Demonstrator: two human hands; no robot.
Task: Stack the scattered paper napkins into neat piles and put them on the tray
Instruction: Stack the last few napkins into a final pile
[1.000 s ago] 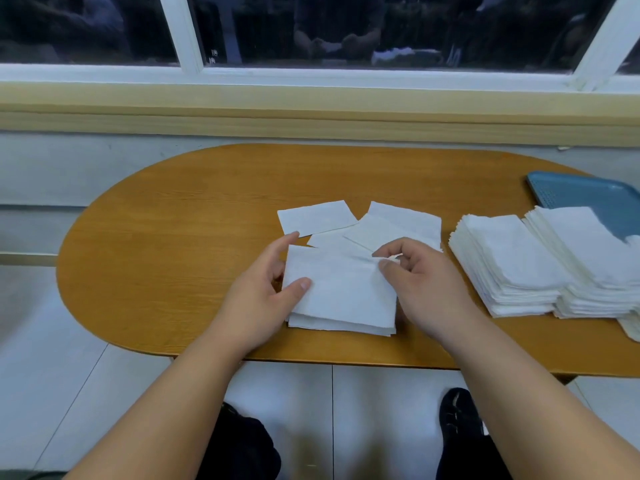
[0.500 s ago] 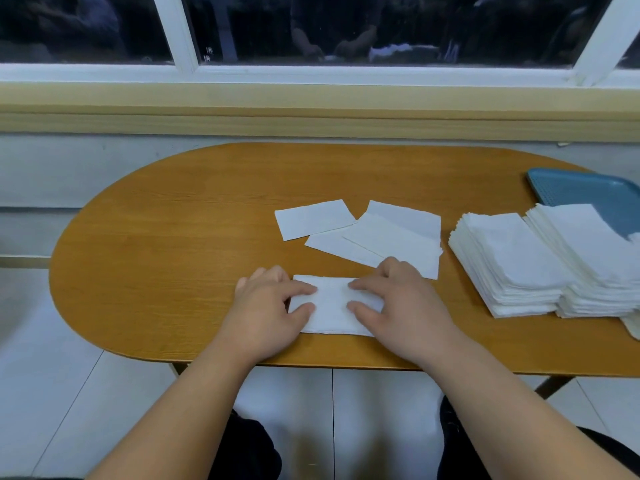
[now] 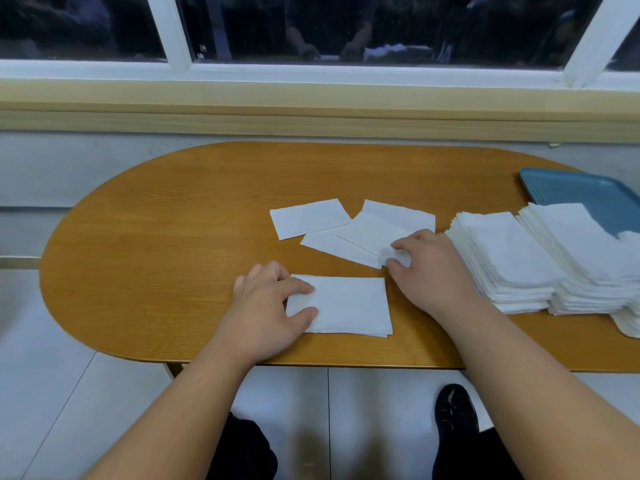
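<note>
Table (image 3: pixel 166 244) under window (image 3: pixel 346 26), loose napkins (image 3: pixel 377 230), tray (image 3: pixel 585 190)

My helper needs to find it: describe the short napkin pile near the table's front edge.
On the oval wooden table, go to the front edge. There the left hand rests on a thin squared pile of white paper napkins, far lower than the tall napkin stacks to its right and tidier than the loose single napkins behind it.
</note>
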